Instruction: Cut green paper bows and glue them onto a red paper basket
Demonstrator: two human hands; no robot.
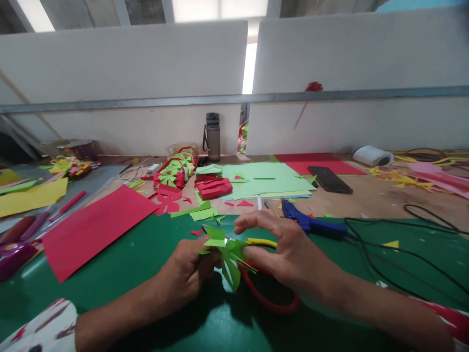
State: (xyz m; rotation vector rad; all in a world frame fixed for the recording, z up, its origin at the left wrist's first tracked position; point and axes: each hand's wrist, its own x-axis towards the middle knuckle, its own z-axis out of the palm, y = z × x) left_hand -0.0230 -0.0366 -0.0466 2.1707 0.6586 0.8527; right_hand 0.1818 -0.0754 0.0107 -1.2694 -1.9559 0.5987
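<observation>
My left hand (186, 274) is closed in a pinch on a green cut-paper piece (227, 254) with spiky leaves, held just above the green cutting mat (146, 254). My right hand (289, 254) touches the same piece from the right with thumb and lower fingers, its index finger stretched out over it. Under the right hand lie scissors with red and yellow handle loops (267, 293), blades pointing toward the paper.
A blue glue gun (311, 224) with black cord lies right of the hands. A red paper sheet (91, 227) lies to the left, with green sheets (264, 181), red folded paper (214, 187), a black phone (329, 180) and a grey bottle (213, 137) behind. White partitions stand at the back.
</observation>
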